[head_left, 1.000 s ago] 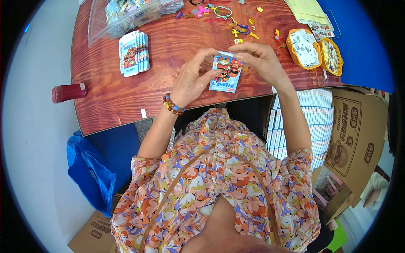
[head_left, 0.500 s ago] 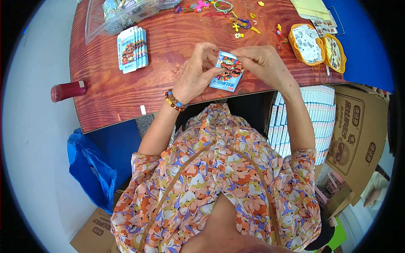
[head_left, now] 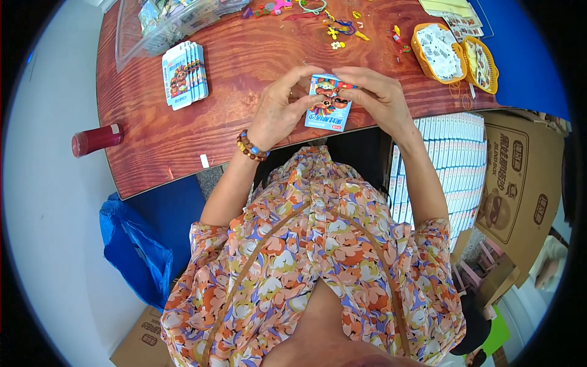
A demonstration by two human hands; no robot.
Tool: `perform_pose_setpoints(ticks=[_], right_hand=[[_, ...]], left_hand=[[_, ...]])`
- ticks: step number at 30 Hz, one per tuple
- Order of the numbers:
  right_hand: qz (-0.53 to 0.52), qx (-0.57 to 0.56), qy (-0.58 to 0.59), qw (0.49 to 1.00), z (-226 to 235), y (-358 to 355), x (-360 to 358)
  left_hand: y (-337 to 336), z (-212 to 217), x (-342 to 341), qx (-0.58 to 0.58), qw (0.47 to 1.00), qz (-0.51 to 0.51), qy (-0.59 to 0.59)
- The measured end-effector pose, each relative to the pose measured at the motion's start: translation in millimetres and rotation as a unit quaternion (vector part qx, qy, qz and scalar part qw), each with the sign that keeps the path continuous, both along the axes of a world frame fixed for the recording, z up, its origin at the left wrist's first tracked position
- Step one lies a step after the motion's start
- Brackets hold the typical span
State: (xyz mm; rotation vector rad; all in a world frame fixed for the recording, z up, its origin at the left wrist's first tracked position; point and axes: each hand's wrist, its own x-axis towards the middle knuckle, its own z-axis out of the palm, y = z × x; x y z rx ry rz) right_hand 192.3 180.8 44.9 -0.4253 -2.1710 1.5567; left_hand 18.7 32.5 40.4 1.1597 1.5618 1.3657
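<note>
My desk (head_left: 244, 92) stretches ahead. From my grip, a clear bin (head_left: 127, 46) sits at ten o'clock, an orange basket (head_left: 424, 66) at two, a carton stack (head_left: 183, 76) at nine. My left fingers (head_left: 298, 73) and right fingers (head_left: 367, 78) both grip a blue box (head_left: 328, 119) above the desk's six o'clock edge, hiding parts of its upper sides; tiny charms (head_left: 332, 32) clutter twelve.

Bare worktop (head_left: 235, 64) leaves a passage between the fanned cartons (head_left: 185, 76) and the left hand (head_left: 275, 115), and another between the right hand (head_left: 385, 104) and the larger yellow basket (head_left: 419, 60). Small loose charms (head_left: 332, 32) clutter the way beyond the hands; a clear plastic bin (head_left: 130, 46) blocks the far-left corner.
</note>
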Motion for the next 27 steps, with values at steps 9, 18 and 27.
perform_pose_setpoints(ticks=[9,18,27], right_hand=[[-0.068,-0.057,0.04,0.995,-27,-6,9],[-0.126,-0.304,0.039,0.944,-44,-40,83],[-0.783,0.102,-0.136,0.598,-81,-57,526]], left_hand=[[9,-11,12,0.001,0.999,-0.027,-0.033],[30,-8,63,0.04,0.995,-0.073,-0.061],[53,3,110,-0.076,0.961,-0.253,0.076]])
